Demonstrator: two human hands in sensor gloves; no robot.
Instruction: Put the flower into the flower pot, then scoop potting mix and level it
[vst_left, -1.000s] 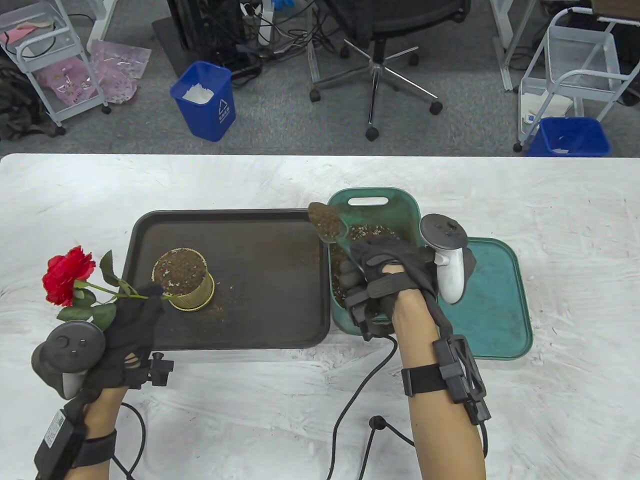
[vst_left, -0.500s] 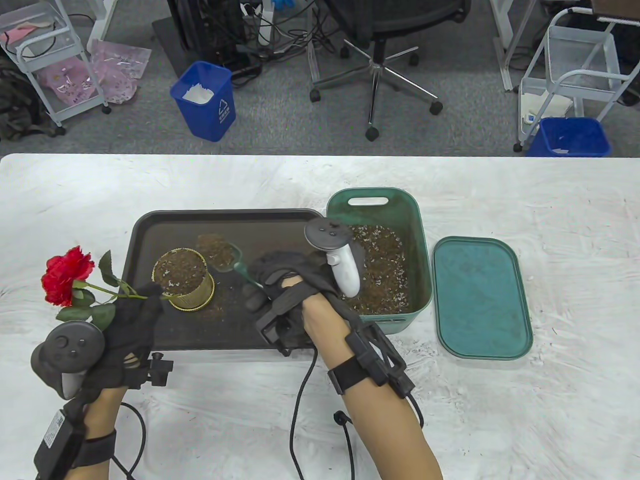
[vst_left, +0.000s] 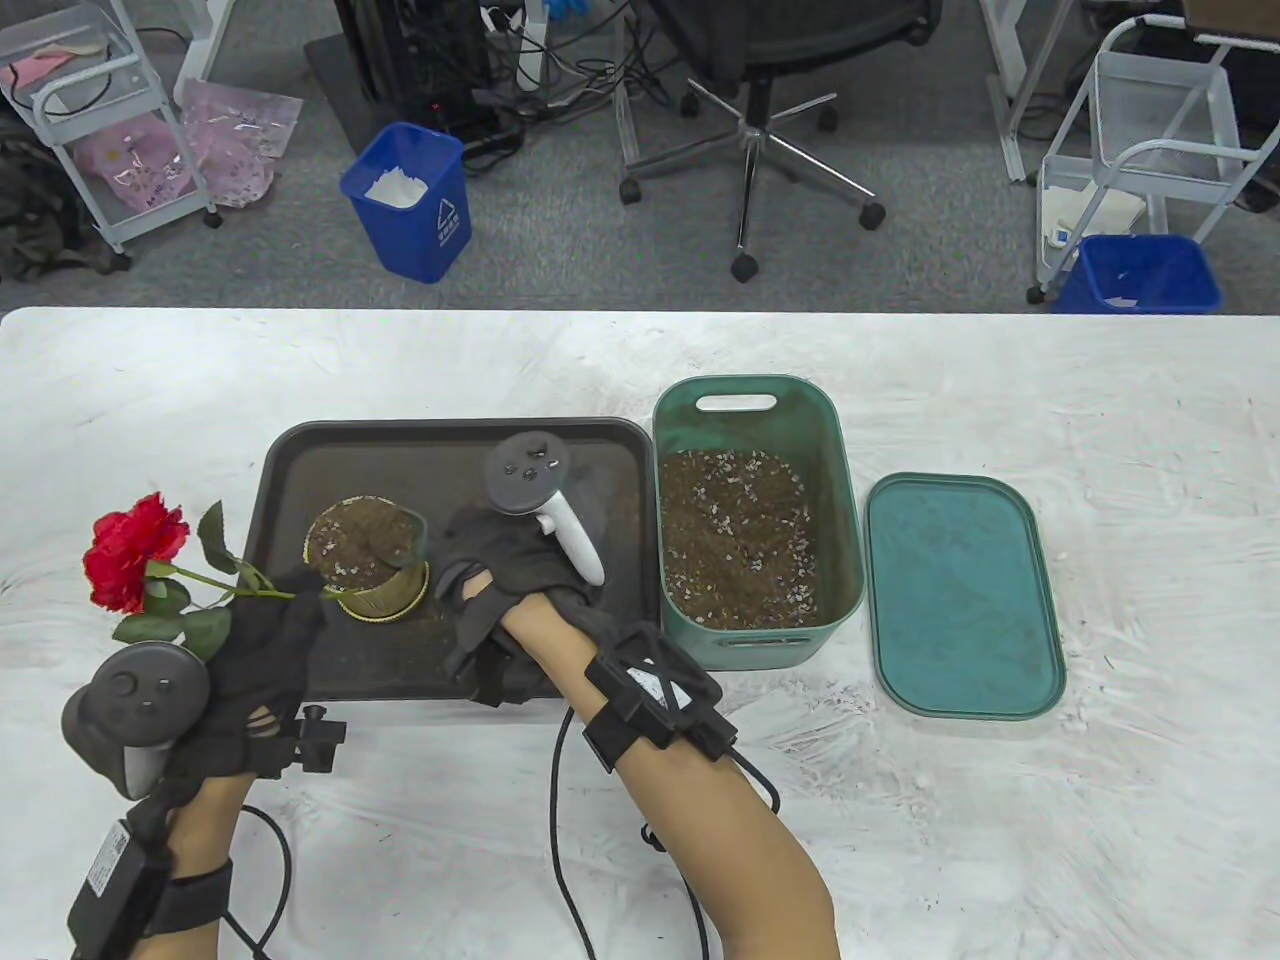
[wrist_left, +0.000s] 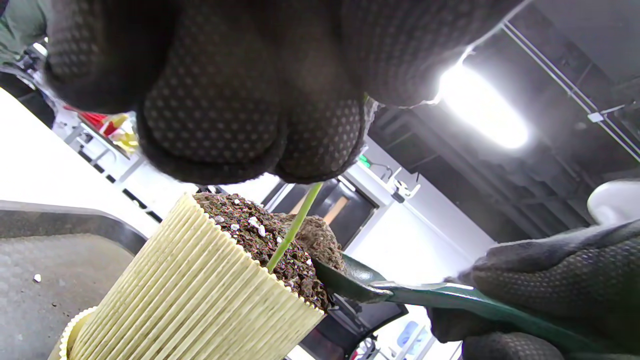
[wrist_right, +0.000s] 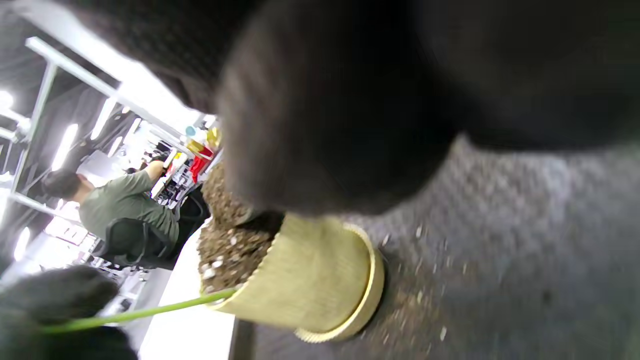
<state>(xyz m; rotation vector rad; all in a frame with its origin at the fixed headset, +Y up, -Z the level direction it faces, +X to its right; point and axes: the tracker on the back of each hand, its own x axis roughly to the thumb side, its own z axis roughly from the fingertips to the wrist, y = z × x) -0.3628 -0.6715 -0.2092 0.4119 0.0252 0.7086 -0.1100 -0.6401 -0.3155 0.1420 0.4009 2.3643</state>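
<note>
A red rose (vst_left: 135, 550) leans out to the left, its green stem (wrist_left: 295, 227) stuck into the soil of the ribbed yellow flower pot (vst_left: 372, 580). My left hand (vst_left: 300, 595) pinches the stem just left of the pot. My right hand (vst_left: 465, 585) grips the handle of a green trowel (wrist_left: 360, 285), and the blade rests at the pot's right rim with soil on it. The pot (wrist_right: 310, 280) is heaped with potting mix (wrist_right: 225, 245). Right of the tray, the green bin (vst_left: 845, 520) holds more mix.
The pot stands on a dark tray (vst_left: 560, 450) scattered with spilled mix. The bin's green lid (vst_left: 960, 595) lies flat to the right of the bin. Cables from both wrists trail over the white table (vst_left: 1000, 820) near the front edge.
My right hand has carried the loaded trowel leftwards from the bin, across the tray, to the pot's rim. My left hand and the rose have stayed in place.
</note>
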